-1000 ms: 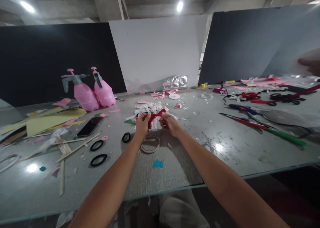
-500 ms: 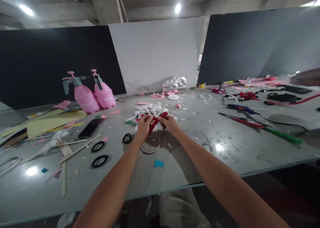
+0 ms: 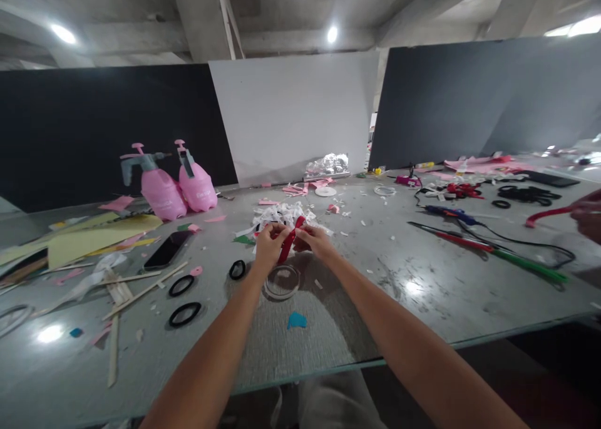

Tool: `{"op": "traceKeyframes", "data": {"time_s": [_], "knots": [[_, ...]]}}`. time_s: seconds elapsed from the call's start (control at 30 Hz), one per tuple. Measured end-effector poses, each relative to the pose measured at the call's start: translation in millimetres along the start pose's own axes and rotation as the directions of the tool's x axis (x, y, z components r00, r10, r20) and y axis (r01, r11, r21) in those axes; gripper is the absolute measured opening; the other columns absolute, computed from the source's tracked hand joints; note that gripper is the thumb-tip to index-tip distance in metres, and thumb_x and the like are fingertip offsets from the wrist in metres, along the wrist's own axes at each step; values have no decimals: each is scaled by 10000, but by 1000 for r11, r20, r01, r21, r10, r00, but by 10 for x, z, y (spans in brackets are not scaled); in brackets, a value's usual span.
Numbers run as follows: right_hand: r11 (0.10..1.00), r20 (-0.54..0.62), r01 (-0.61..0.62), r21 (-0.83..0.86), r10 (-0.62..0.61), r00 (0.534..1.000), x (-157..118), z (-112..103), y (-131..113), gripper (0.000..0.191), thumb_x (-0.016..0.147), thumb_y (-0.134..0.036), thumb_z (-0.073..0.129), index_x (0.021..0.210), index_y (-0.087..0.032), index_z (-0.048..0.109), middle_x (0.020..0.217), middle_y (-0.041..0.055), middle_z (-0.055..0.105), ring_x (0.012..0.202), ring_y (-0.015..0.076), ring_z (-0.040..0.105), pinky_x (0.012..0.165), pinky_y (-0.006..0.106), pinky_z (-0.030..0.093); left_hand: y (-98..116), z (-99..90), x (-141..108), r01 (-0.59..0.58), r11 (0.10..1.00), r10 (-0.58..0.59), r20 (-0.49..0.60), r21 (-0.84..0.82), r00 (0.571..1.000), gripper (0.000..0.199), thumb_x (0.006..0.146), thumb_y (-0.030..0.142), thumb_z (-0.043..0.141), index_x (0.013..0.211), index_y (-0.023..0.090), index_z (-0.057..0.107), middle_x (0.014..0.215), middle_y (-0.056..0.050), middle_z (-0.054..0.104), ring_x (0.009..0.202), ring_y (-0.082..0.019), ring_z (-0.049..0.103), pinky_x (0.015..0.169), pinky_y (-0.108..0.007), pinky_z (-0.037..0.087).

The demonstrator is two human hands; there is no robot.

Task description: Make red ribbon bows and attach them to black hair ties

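Observation:
A red ribbon-like strip (image 3: 288, 243) stands slantwise between my two hands, over the table's middle. My left hand (image 3: 271, 243) pinches it from the left with thumb and forefinger. From the right, my right hand (image 3: 313, 238) grips it with closed fingers. Right behind them lies a heap of crumpled white strips (image 3: 277, 215). Just below the hands a pale ring (image 3: 283, 296) rests on the table, with a blue scrap (image 3: 297, 320) nearer the edge. A small black ring (image 3: 237, 269) lies left of my left hand.
Two pink spray bottles (image 3: 162, 194) stand at the back left, near a phone (image 3: 168, 251), wooden sticks (image 3: 145, 290) and yellow sheets (image 3: 101, 235). At right lie a glue gun (image 3: 449, 214) with its cord and long tweezers (image 3: 488, 248). Another person's hand (image 3: 589, 219) reaches in with a red strip.
My hands have drawn closer together, and the red strip between them has turned more upright. At the far right, the other person's hand has come lower with its red strip.

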State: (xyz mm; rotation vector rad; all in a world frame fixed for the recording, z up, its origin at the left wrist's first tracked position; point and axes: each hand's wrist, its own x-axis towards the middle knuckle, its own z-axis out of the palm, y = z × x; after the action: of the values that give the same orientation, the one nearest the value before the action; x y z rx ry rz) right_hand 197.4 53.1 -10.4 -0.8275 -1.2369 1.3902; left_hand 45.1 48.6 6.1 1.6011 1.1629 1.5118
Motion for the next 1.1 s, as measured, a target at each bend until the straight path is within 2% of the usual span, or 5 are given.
{"op": "traceKeyframes", "data": {"time_s": [0.17,0.37,0.6,0.87,1.1], "knots": [[998,-60,49,-26,-50,997,15,49,39,467,642,-598,715,762,-163,599,607,6,656,521,136,641,570,283,557,-25,2,3,-24,1000,24,-26,14,999,228,729,361,686,817,158,629,791,-34,657,745,-152,613,728,-271,474],[986,-150,80,-143,-102,983,23,97,21,383,707,-545,647,740,-176,549,546,-36,575,438,127,599,429,232,493,20,49,-31,-4,1000,5,47,-24,999,275,730,390,673,874,161,622,820,-35,654,765,-158,620,738,-277,474],[939,-119,142,-312,-187,975,-27,83,-24,333,807,-508,525,704,-192,508,513,-55,509,345,74,468,339,184,325,51,7,-31,72,997,-68,210,-12,975,347,716,477,675,816,148,626,764,-22,647,687,-139,579,702,-269,452],[898,-78,151,-414,-200,977,-43,54,-27,322,846,-500,475,710,-208,484,514,-47,524,359,85,445,376,200,320,-9,-38,-5,102,994,-107,214,31,971,379,710,528,672,734,158,591,633,23,558,571,-107,479,572,-232,386],[682,-114,166,-712,-345,932,-162,124,-135,325,897,-468,450,1043,-206,575,727,10,655,644,152,595,616,247,435,23,-56,12,119,993,-117,119,-16,986,394,716,545,658,750,160,579,652,-5,623,560,-112,519,572,-238,408]]}}
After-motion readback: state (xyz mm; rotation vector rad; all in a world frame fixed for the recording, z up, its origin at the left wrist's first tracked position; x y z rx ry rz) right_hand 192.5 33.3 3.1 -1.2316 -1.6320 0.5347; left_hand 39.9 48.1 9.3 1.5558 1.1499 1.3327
